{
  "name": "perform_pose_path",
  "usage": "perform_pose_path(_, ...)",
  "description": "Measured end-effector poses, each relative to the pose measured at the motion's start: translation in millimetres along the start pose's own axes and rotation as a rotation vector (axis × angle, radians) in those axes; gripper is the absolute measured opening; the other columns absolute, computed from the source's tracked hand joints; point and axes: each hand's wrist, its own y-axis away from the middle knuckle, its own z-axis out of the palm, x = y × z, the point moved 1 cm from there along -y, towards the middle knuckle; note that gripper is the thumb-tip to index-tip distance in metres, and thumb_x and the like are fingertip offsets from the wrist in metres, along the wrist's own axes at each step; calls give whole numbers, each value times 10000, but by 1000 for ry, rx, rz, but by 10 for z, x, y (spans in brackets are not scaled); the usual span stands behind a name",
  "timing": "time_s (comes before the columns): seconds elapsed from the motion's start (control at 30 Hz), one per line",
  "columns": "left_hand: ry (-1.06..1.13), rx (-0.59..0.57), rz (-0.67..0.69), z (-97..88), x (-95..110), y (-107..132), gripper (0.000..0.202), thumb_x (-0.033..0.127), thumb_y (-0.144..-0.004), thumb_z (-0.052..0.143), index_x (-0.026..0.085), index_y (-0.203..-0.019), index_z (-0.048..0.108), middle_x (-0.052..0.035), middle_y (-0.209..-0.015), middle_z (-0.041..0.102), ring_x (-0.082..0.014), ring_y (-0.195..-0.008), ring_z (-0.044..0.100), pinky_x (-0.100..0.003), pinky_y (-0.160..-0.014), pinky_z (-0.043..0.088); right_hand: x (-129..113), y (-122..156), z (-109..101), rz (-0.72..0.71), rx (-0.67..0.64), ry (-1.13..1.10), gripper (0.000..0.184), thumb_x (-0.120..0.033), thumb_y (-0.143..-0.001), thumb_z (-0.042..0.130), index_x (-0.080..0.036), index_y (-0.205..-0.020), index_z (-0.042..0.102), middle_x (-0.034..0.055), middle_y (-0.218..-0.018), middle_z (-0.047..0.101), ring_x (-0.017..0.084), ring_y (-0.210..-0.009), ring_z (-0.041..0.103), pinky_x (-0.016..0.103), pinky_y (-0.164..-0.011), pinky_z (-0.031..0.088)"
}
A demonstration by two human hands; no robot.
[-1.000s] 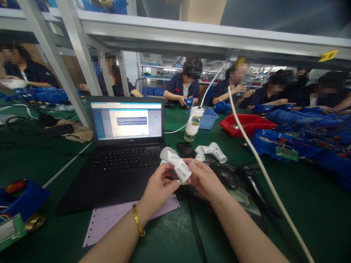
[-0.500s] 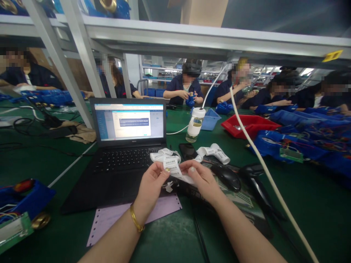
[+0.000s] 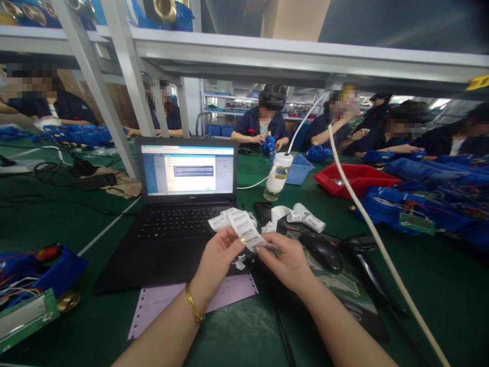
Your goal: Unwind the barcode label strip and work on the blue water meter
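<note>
A white strip of barcode labels (image 3: 244,229) is held up between both hands, just in front of the open black laptop (image 3: 183,204). My left hand (image 3: 217,260), with a gold bracelet at the wrist, pinches the strip from the left. My right hand (image 3: 286,260) pinches its lower right end. More of the strip trails back over the laptop's right edge. A second curled label strip (image 3: 301,214) lies on the green table behind my right hand.
A black mouse (image 3: 323,250) and a black handheld scanner (image 3: 362,255) lie to the right on a mat. A bottle (image 3: 278,176), phone (image 3: 263,211), red tray (image 3: 355,178), white hose (image 3: 367,219) and pink paper (image 3: 191,300) are nearby. Several people work across the table.
The label strip has turned from a rolled bundle to a flatter strip held between my fingers. Both hands have stayed in front of the laptop while the camera shifted slightly.
</note>
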Motion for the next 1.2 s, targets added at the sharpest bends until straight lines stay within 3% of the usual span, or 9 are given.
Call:
perform_pose_path(0.1,-51,-24,-36,18,2,17,273,274,-672,738,135,-891,653,-58,-865,682,-155,-776,592,-283,-817,458,-19,3,-1,17,-20,-39,103,-229,-799,552,-208,-876,617,11,-797,660,166,-714,596,287,-660,456)
perform_pose_path(0.27,-27,92,18,-37,29,-5,214,278,-671,728,129,-807,656,-42,-814,685,-103,-644,544,-220,-676,453,-6,-18,-51,-108,-15,139,180,-199,-764,574,-201,-942,604,33,-824,638,198,-777,568,348,-719,437)
perform_pose_path(0.43,11,194,73,-86,48,-38,199,269,-682,711,131,-815,657,-22,-785,663,-91,-647,533,-186,-622,435,9,-35,-96,-125,24,166,187,-171,-782,535,-213,-954,593,36,-856,638,204,-806,572,450,-886,393)
perform_pose_path(0.57,57,236,94,-86,68,-37,188,277,-685,715,139,-793,650,-11,-753,648,-98,-655,533,-195,-639,441,0,-30,-103,-75,46,88,170,-176,-791,517,-219,-932,602,35,-862,642,202,-819,574,401,-827,436)
perform_pose_path(0.7,5,39,35,-37,55,-11,265,290,-707,713,143,-923,670,-57,-884,679,-133,-744,575,-239,-742,457,-15,-20,-92,29,82,-33,134,-204,-776,549,-221,-893,613,24,-832,643,185,-772,582,320,-704,466)
perform_pose_path(0.8,-61,-72,-33,-4,20,14,336,278,-683,737,147,-985,671,-75,-935,687,-171,-809,601,-291,-830,453,-25,-15,-68,44,67,-77,146,-204,-769,561,-219,-903,617,22,-844,650,182,-779,586,311,-711,471)
perform_pose_path(1.07,27,103,27,-67,43,-14,258,280,-675,735,141,-888,693,-48,-845,693,-108,-689,561,-191,-649,451,-25,-47,-158,-184,68,154,201,-202,-768,583,-194,-969,594,70,-912,629,217,-893,559,360,-778,478)
perform_pose_path(1.2,200,189,12,-70,134,-28,266,260,-596,777,121,-805,690,-39,-783,681,-108,-679,562,-185,-609,460,-3,-54,-254,-197,132,255,233,-233,-762,587,-207,-993,587,74,-932,635,240,-931,553,394,-803,482)
